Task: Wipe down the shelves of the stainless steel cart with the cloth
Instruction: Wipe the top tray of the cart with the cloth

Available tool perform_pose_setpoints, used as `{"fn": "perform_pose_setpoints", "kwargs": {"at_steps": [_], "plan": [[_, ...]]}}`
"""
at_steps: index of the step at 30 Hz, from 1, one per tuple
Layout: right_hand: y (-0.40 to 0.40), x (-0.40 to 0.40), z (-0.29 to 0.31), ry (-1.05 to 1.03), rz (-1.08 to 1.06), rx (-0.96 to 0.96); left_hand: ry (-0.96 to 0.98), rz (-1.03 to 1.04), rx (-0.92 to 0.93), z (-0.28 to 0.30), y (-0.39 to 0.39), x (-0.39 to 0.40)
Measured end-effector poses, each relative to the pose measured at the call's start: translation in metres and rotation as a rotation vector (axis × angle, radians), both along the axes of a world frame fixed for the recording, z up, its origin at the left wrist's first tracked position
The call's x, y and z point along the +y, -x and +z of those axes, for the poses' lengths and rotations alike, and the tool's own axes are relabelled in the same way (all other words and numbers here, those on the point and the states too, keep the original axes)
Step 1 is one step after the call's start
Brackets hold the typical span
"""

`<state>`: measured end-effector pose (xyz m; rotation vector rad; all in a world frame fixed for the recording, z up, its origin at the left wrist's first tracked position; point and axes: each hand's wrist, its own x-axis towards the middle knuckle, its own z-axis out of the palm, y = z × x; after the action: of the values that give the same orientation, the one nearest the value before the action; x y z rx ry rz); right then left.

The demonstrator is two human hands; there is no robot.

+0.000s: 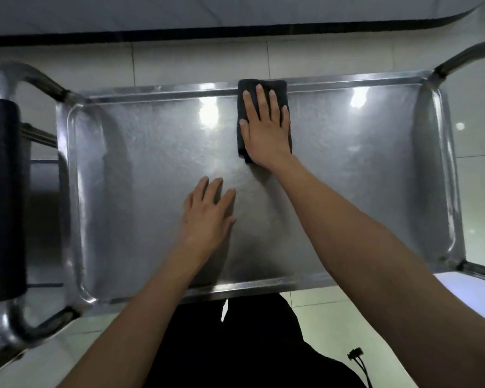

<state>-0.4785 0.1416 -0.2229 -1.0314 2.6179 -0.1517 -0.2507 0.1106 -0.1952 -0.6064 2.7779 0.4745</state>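
**Operator:** I see the cloth folded into a dark pad at the far rim of the top shelf, a little right of that shelf's middle. My right hand lies flat on it, fingers straight and slightly spread, fingertips almost at the raised far rim. Nothing is pinched; the palm presses the pad down.

**Supervisor:** How will the cloth handle?

**Operator:** I judge it soft, light and limp. Folded thick, it should hold its pad shape only under pressure. Take hold by flat palm contact over the pad's middle, as now; gripping one corner would probably let the folds open. On polished steel it should slide easily, so pressure must stay even.

**Supervisor:** And the other hand?

**Operator:** My left hand is over the shelf's centre, nearer the near rim than the cloth is, fingers straight and close together, holding nothing. I cannot tell whether it touches the steel or hovers above it.

**Supervisor:** Surface condition?

**Operator:** The shelf is a shallow steel tray with a raised lip all round. It shows faint swirl marks and bright lamp reflections. The lip corners may trap residue; that is my estimate only.

**Supervisor:** Surroundings?

**Operator:** Left of the shelf is the cart's tubular handle with a dark grip. Beyond the far rim lies pale tiled floor, then a dark skirting strip. Lower shelves are hidden beneath the top one.
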Motion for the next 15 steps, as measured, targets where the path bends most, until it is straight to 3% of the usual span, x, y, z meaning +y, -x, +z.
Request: {"fn": "perform_pose_setpoints", "kwargs": {"at_steps": [7, 15], "plan": [[0.014, -0.033, -0.002, 0.031, 0.012, 0.015, 0.031, -0.018, -0.026, -0.001, -0.006, -0.007], [-0.067, 0.032, -0.001, 0.021, 0.026, 0.026, 0.022, -0.094, -0.102, 0.001, -0.029, -0.021]]}}
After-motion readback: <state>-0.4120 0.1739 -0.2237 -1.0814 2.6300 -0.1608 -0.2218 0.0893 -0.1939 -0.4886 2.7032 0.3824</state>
